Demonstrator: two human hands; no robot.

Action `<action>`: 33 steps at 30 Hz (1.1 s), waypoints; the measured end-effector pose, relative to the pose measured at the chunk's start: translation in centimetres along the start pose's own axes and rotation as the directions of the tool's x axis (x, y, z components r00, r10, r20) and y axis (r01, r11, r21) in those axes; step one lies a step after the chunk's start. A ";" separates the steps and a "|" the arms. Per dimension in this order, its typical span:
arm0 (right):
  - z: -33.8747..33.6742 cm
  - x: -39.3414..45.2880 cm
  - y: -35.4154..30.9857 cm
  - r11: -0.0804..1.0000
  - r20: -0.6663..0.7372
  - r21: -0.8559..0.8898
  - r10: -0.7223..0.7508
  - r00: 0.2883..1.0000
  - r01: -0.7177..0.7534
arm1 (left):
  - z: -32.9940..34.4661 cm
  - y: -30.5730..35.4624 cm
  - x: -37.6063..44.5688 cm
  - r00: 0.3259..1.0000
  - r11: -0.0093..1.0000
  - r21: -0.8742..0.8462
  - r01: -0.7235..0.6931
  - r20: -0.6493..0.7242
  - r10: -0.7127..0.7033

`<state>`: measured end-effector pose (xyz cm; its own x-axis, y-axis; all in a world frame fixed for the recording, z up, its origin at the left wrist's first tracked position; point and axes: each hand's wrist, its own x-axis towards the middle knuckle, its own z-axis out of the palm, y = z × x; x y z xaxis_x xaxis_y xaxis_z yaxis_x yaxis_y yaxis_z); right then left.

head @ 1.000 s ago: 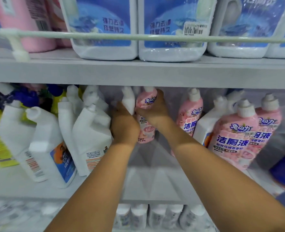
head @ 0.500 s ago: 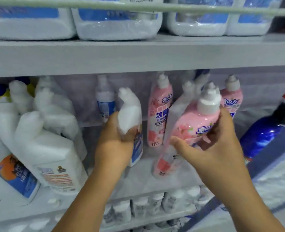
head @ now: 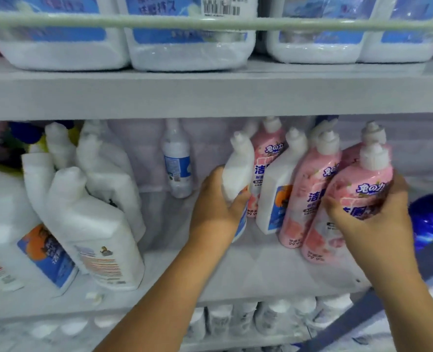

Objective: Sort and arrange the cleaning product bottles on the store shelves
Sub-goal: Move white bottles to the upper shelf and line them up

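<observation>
1. Landmark: the middle shelf (head: 159,275), on which all the bottles noted below stand.
2. Left hand (head: 218,212) grips a white angled-neck bottle (head: 235,171) near the centre of the middle shelf, fingers and thumb wrapped round its body. The bottle looks lifted or tipped off the shelf; its base is hidden behind the hand.
3. Right hand (head: 372,214) grips a pink bottle (head: 350,199) toward the right end of the middle shelf, fingers curled over its label. The bottle tilts, its base at or just above the shelf surface; contact cannot be told.
4. Behind the held pink bottle, further pink bottles (head: 306,191) and a second white bottle (head: 276,194) stand mixed together at the back right of the middle shelf.
5. A group of white bottles (head: 88,224) leans at the left end of the middle shelf; a small clear bottle (head: 176,161) stands alone at the back centre.
6. Step in hand, as judged: separating white from pink. The white bottle likely belongs with the left group, the pink bottle with its row on the right.
7. Next move calls for carrying the white bottle left across the open stretch of shelf, clearing the leaning group, and setting the pink bottle upright beside its fellows.
8. Versus half a second ago: the left hand's white bottle sits farther right in view, nearer the pink row; the right hand has lowered the pink bottle toward the shelf; both grips persist.
</observation>
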<state>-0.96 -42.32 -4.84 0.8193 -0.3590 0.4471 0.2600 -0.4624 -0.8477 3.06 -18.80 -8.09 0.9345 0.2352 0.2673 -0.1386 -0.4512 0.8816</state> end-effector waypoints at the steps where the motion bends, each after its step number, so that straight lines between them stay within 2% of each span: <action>1: -0.1 -0.4 0.4 1.000 -0.032 -0.002 0.019 0.999 -0.019 | -0.6 -0.2 -0.5 1.000 1.000 -0.030 0.003 0.013 -0.003; 3: 0.1 -1.0 1.3 0.997 -0.111 -0.074 0.027 0.993 -0.036 | -2.6 -0.8 -2.5 1.000 0.996 -0.083 -0.019 -0.023 0.017; 5: 1.8 -1.8 1.1 0.998 -0.094 -0.065 0.013 0.996 -0.020 | -5.4 -1.0 -5.5 0.994 0.994 -0.085 -0.068 -0.086 0.061; 6: 2.8 -2.5 0.6 0.999 -0.008 0.046 -0.003 1.000 0.004 | -7.0 -0.9 -6.9 0.989 0.993 -0.072 -0.091 -0.123 0.082; 8: 5.8 -4.4 -2.0 0.965 0.197 0.257 0.000 0.980 -0.052 | -10.0 -0.8 -9.3 0.969 0.991 -0.049 -0.123 -0.220 0.110; 10: 9.5 -6.6 -5.5 0.938 0.316 0.347 -0.139 0.939 0.022 | -12.5 -1.3 -11.0 0.933 0.991 -0.045 -0.129 -0.344 0.106; 11: 11.7 -7.0 -6.8 0.933 0.382 0.360 -0.178 0.907 0.032 | -13.6 -1.6 -11.5 0.910 0.992 -0.053 -0.118 -0.405 0.086; 13: 17.1 -6.4 -10.2 0.924 0.450 0.376 -0.115 0.886 -0.071 | -15.3 -2.3 -12.1 0.860 0.991 -0.011 -0.132 -0.498 0.109; 15: 22.5 -3.7 -11.2 0.956 0.459 0.274 -0.035 0.888 -0.104 | -16.8 -2.8 -12.0 0.822 0.989 0.046 -0.139 -0.552 0.141; 18: 28.5 0.2 -11.4 0.986 0.412 0.030 0.139 0.901 -0.166 | -18.4 -3.6 -11.6 0.836 0.996 0.036 -0.082 -0.542 0.089; 20: 30.6 0.9 -11.1 0.981 0.384 -0.035 0.188 0.904 -0.189 | -18.8 -3.8 -11.4 0.857 0.994 0.034 -0.100 -0.505 0.103; 23: 31.7 1.1 -10.4 0.987 0.342 0.000 0.150 0.928 -0.159 | -19.4 -3.5 -10.3 0.894 0.988 0.083 -0.128 -0.422 0.151; 27: 31.0 0.0 -10.7 0.992 0.353 0.021 0.109 0.929 -0.125 | -20.4 -3.2 -8.8 0.923 0.978 0.181 -0.100 -0.351 0.160; 30: 27.2 -2.8 -11.6 0.987 0.335 0.138 0.030 0.942 -0.081 | -20.6 -3.2 -8.4 0.929 0.962 0.254 -0.101 -0.322 0.183; 33: 20.2 -7.4 -13.1 0.972 0.317 0.214 0.029 0.948 -0.101 | -20.9 -3.2 -7.8 0.946 0.960 0.270 -0.073 -0.287 0.152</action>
<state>-0.13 -17.24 -2.86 0.9463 -0.0963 0.3086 0.2789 -0.2395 -0.9300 -10.65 -1.16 -4.86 0.7683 0.4010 0.4989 -0.1124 -0.6828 0.7219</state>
